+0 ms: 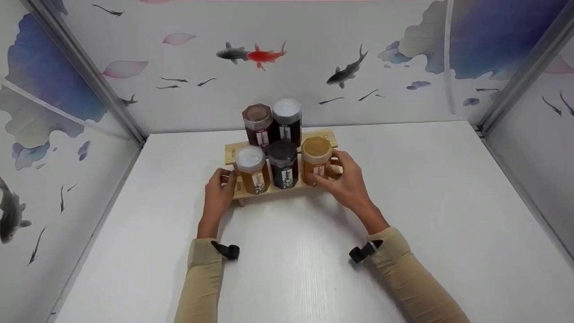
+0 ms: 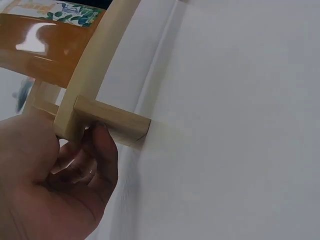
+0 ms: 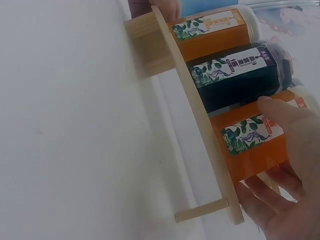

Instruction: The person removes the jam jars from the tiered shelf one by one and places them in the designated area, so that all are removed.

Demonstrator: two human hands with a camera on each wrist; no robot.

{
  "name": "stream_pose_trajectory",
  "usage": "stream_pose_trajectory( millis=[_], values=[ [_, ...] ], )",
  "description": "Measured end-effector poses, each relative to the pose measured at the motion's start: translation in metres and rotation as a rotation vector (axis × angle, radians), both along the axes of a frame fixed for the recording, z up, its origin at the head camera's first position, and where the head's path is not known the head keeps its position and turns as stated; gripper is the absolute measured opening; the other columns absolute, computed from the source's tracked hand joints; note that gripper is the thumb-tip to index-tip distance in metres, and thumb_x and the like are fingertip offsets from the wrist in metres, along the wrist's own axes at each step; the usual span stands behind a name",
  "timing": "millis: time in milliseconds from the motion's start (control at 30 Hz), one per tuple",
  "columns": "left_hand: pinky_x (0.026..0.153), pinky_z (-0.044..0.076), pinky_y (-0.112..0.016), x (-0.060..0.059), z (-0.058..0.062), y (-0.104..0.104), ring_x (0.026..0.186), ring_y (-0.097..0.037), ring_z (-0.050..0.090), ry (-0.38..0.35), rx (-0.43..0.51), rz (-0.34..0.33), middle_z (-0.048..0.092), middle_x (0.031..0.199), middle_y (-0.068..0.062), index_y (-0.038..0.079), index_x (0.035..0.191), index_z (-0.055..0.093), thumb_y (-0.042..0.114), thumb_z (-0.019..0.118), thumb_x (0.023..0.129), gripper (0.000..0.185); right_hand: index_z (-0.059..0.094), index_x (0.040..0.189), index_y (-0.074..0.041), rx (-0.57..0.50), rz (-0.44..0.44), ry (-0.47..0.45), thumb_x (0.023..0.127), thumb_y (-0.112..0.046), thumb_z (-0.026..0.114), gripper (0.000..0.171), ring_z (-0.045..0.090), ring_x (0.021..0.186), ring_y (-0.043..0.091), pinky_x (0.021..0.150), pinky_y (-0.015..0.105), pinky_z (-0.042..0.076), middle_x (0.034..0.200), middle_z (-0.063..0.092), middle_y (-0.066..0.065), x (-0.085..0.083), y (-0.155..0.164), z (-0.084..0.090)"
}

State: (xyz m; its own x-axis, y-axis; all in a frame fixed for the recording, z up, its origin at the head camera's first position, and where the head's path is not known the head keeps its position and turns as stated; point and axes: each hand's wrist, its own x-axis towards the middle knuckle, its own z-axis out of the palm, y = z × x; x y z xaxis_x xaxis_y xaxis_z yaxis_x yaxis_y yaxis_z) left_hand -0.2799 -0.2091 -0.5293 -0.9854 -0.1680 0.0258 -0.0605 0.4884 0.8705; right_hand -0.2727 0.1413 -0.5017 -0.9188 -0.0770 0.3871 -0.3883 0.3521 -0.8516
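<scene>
- The wooden rack stands on the white table, near the back wall, with two tiers of jars on it.
- The left hand grasps the rack's left end; the left wrist view shows its fingers curled under the curved front rail, right beside the short wooden foot.
- The right hand is wrapped around the amber jar with the tan lid at the right end of the front row, thumb across its label in the right wrist view, fingers behind it.
- Front row, left to right: an amber jar with a white lid, a dark jar, then the held jar, all upright and close together.
- Back row: a dark jar with a brown lid and a dark jar with a white lid, touching side by side.
- Tan sleeves cover both forearms, each with a black strap at the wrist.
</scene>
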Motion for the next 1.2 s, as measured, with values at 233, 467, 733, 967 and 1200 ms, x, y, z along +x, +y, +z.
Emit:
stream_pose_trajectory(
  millis=[233, 467, 733, 967, 1200],
  values=[
    [0.078, 0.054, -0.033, 0.002, 0.003, 0.0, 0.102, -0.023, 0.066, -0.026, 0.024, 0.02, 0.071, 0.121, -0.012, 0.01, 0.126, 0.066, 0.038, 0.056, 0.113, 0.033, 0.063, 0.144, -0.014, -0.037, -0.027, -0.028, 0.084, -0.037, 0.096, 0.073, 0.07, 0.126, 0.027, 0.097, 0.049, 0.063, 0.138, 0.072, 0.005, -0.001, 0.012, 0.002],
    [0.08, 0.053, -0.032, 0.004, 0.005, 0.0, 0.104, -0.023, 0.066, 0.023, 0.001, -0.01, 0.069, 0.116, -0.011, 0.008, 0.124, 0.063, 0.029, 0.056, 0.112, 0.024, 0.063, 0.146, -0.015, -0.031, -0.101, -0.007, 0.086, -0.037, 0.094, 0.071, 0.069, 0.124, 0.025, 0.096, 0.05, 0.063, 0.138, 0.071, 0.005, -0.006, 0.029, 0.004],
    [0.077, 0.052, -0.03, 0.005, -0.001, -0.002, 0.098, -0.022, 0.062, 0.007, 0.002, -0.071, 0.065, 0.116, -0.012, 0.009, 0.131, 0.054, 0.029, 0.047, 0.117, 0.026, 0.063, 0.146, -0.013, -0.058, -0.167, -0.037, 0.089, -0.041, 0.091, 0.07, 0.066, 0.121, 0.021, 0.099, 0.05, 0.062, 0.136, 0.07, 0.005, -0.011, 0.048, 0.002],
    [0.073, 0.052, -0.032, 0.006, -0.002, -0.002, 0.094, -0.022, 0.062, -0.03, 0.007, -0.077, 0.069, 0.113, -0.014, 0.01, 0.136, 0.052, 0.035, 0.044, 0.117, 0.033, 0.059, 0.147, -0.012, -0.118, -0.215, -0.125, 0.09, -0.044, 0.089, 0.072, 0.063, 0.131, 0.025, 0.109, 0.048, 0.057, 0.143, 0.066, 0.007, -0.016, 0.063, -0.004],
    [0.067, 0.052, -0.032, 0.005, -0.003, 0.001, 0.086, -0.022, 0.061, 0.018, 0.028, -0.061, 0.069, 0.103, -0.012, 0.01, 0.13, 0.056, 0.033, 0.047, 0.116, 0.028, 0.051, 0.15, -0.007, -0.087, -0.236, -0.29, 0.09, -0.036, 0.09, 0.077, 0.056, 0.139, 0.031, 0.117, 0.051, 0.048, 0.149, 0.059, 0.013, -0.018, 0.077, -0.008]
  ],
)
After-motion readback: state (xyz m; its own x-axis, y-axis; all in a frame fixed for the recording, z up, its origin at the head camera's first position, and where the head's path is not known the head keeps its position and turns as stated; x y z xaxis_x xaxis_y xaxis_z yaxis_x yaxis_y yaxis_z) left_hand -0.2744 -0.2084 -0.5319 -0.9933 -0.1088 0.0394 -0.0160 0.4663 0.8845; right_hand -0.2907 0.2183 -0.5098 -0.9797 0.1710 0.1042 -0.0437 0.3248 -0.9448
